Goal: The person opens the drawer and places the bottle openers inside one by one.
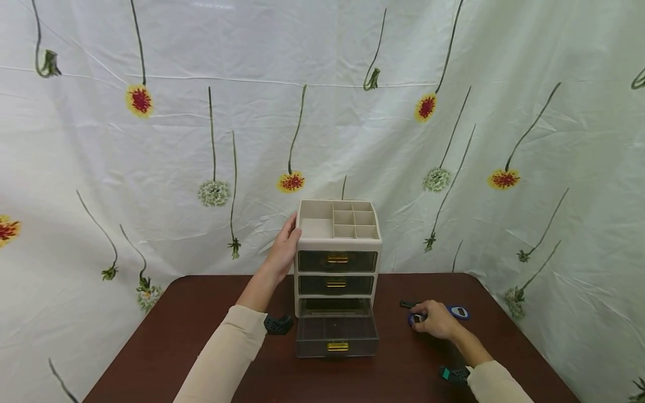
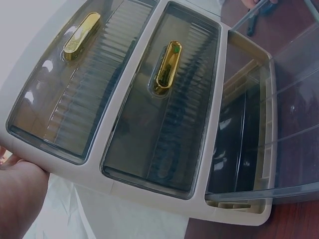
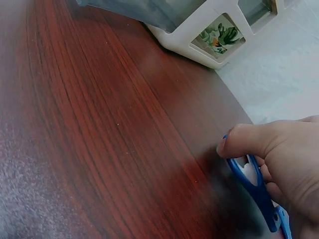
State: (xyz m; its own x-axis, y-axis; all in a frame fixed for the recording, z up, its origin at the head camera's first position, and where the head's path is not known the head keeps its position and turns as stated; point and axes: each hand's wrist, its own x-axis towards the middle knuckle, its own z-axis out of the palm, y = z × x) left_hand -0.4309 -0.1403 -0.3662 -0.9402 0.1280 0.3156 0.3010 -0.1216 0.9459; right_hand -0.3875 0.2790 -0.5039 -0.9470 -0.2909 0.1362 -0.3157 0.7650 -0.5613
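A cream desktop drawer organizer stands on the table with smoky clear drawers and gold handles. Its bottom drawer is pulled out, and I see nothing inside it. My left hand holds the organizer's upper left side; in the left wrist view only part of that hand shows at the edge. To the right of the organizer, my right hand pinches a blue loop-shaped object low over the table. Its far end is hidden by the hand, so its exact kind is unclear.
Beyond the right hand lie a small dark object and a blue-and-white object. Divided compartments form the organizer's top. A flowered white cloth hangs behind the dark red-brown table.
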